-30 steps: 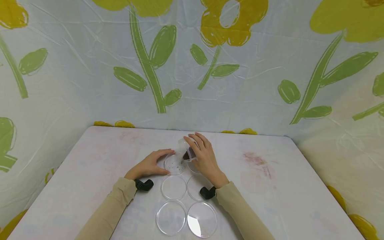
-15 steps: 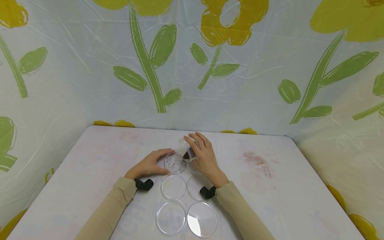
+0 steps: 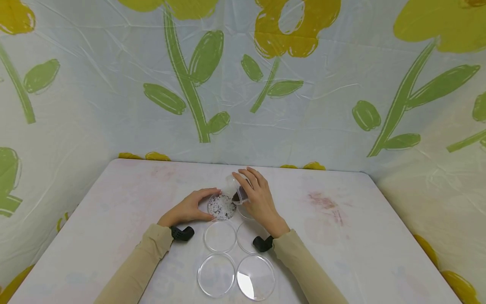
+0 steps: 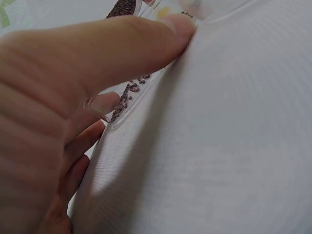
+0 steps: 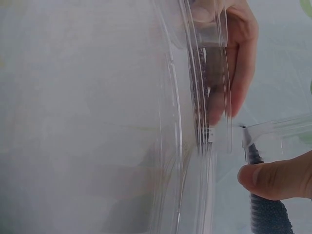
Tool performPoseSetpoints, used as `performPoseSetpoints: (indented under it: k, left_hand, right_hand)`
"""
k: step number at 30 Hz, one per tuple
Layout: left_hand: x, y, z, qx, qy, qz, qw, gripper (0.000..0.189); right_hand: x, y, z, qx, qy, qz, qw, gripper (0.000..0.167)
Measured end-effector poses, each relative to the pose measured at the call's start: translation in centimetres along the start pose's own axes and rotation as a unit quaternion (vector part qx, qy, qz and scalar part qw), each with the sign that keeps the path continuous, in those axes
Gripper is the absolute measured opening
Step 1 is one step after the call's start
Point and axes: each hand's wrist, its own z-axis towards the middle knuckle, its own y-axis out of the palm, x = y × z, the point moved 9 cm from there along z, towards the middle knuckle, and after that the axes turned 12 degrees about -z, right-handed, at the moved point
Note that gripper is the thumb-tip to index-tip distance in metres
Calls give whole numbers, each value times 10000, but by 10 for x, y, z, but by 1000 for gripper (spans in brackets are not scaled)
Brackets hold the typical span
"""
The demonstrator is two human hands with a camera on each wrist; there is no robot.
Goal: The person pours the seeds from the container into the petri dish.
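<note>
**Q:** Head view first: where are the person's hands and what do they hold?

**A:** Both meet near the table's (image 3: 114,202) centre. The left hand (image 3: 186,211) curls thumb and fingers round the rim of a clear dish (image 3: 222,207), gripping it from its 9 o'clock side. Dark seeds (image 3: 224,206) lie scattered inside. The right hand (image 3: 258,198) grips a small clear cup (image 3: 236,190), tilted over the dish's 2 o'clock edge, with dark seeds at its lip.

**Q:** What do the wrist views add?

**A:** Left wrist view: the thumb (image 4: 122,48) presses the dish rim, seeds just beside it. Right wrist view: the thumb (image 5: 278,178) pinches the cup, seeds heaped below.

**Q:** What lies close by, and where is open room?

**A:** Four empty dishes (image 3: 220,236) sit in two pairs at 6 o'clock of the filled one, nearly touching. Bare tabletop stretches at 9, 12 and 3 o'clock out to the edges, where a flowered sheet (image 3: 341,105) rises.
</note>
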Motion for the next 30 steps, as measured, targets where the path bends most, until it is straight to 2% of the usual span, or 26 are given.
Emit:
performPoseSetpoints:
  k: [30]
  left_hand:
    - [3,0,1,-40,53,-10,10000,84]
  right_hand:
    - [0,0,1,-40,10,-95,9999,89]
